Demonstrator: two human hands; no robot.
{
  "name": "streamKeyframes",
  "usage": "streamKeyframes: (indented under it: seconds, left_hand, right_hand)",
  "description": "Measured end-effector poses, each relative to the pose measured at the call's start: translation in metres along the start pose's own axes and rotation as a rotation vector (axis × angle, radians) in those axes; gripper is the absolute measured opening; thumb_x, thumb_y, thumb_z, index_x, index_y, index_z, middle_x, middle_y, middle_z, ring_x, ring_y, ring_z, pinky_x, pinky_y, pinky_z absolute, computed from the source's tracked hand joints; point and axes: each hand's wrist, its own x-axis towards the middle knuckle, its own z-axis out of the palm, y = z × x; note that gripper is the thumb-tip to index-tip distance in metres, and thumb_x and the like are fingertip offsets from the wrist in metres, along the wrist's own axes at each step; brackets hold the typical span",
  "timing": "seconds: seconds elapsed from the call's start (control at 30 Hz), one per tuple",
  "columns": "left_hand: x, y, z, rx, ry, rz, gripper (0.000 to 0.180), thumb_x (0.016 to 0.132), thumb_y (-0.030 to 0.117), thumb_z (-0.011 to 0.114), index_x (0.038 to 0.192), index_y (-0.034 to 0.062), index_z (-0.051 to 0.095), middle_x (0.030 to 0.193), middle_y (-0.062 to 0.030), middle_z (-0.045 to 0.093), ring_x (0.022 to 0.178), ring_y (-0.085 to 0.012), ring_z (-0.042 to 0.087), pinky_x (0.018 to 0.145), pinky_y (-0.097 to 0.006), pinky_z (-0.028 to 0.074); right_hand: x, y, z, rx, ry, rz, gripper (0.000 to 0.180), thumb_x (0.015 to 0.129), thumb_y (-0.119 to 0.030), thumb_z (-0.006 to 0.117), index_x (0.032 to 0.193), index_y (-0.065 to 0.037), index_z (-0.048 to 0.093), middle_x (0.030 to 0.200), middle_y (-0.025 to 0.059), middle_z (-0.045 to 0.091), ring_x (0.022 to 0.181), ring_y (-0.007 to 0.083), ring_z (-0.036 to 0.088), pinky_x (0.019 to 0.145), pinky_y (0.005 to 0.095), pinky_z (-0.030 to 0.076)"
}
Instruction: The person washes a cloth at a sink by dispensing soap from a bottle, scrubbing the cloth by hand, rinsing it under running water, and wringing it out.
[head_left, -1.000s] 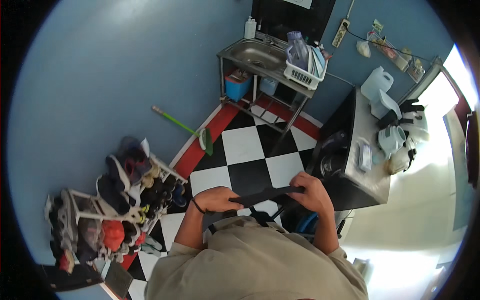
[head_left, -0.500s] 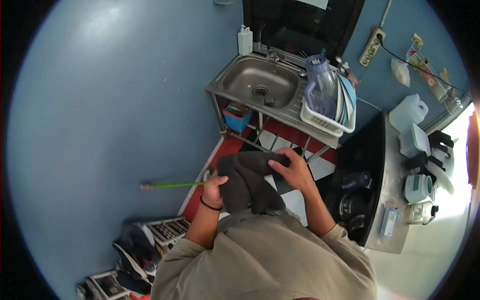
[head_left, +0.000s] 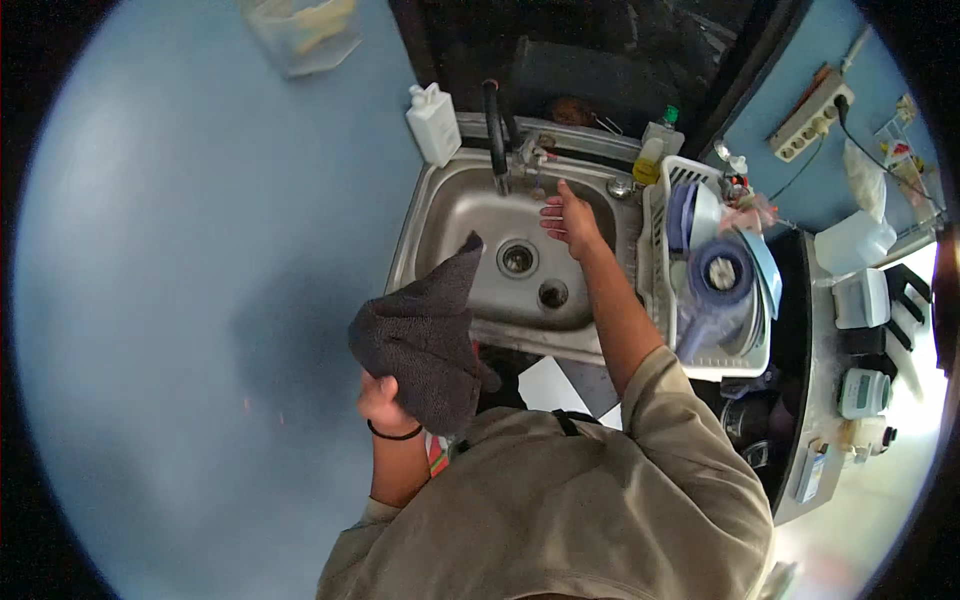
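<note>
My left hand [head_left: 383, 401] grips a dark grey cloth [head_left: 425, 335], which hangs beside the front left corner of a steel sink [head_left: 440, 215]. My right hand [head_left: 570, 217] is stretched out over the basin with its fingers apart and nothing in it, just below the tap handles [head_left: 535, 155]. A black faucet spout [head_left: 495, 135] rises at the back of the sink, left of that hand. The drain [head_left: 517, 258] lies between the cloth and my right hand.
A white soap bottle [head_left: 434, 122] stands at the sink's back left corner, a yellow-green bottle [head_left: 651, 152] at its back right. A white dish rack [head_left: 700, 290] with blue dishes sits right of the basin. Further right a dark counter [head_left: 850, 330] carries white appliances and a jug.
I have stepped up to the sink. My right hand has let go of the cloth and reached out toward the tap, while my left hand keeps the cloth.
</note>
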Motion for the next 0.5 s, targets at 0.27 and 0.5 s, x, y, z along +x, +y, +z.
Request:
streamKeyframes:
  seconds: [0.27,0.5]
  left_hand:
    - [0.123,-0.041,-0.071,0.302,0.323,-0.538,0.032,0.074,0.007,0.061,0.103,-0.0069,0.064,0.102,-0.0128,0.067,0.091,-0.0257,0.064,0.085,-0.036,0.049]
    - [0.18,-0.139,-0.12,1.268,-0.065,-0.83,0.023,0.079,0.019,0.066,0.085,-0.0034,0.067,0.076,-0.0114,0.066,0.069,-0.0218,0.063,0.065,-0.033,0.047]
  right_hand:
    - [0.191,0.043,-0.022,0.261,-0.231,0.526,0.066,0.081,-0.071,0.048,0.084,-0.006,0.061,0.069,0.0046,0.062,0.064,0.0199,0.061,0.054,0.033,0.042]
    - [0.184,0.028,-0.023,-0.166,-0.313,0.049,0.043,0.078,-0.049,0.069,0.085,-0.008,0.061,0.075,0.0019,0.059,0.071,0.0144,0.058,0.065,0.027,0.044]
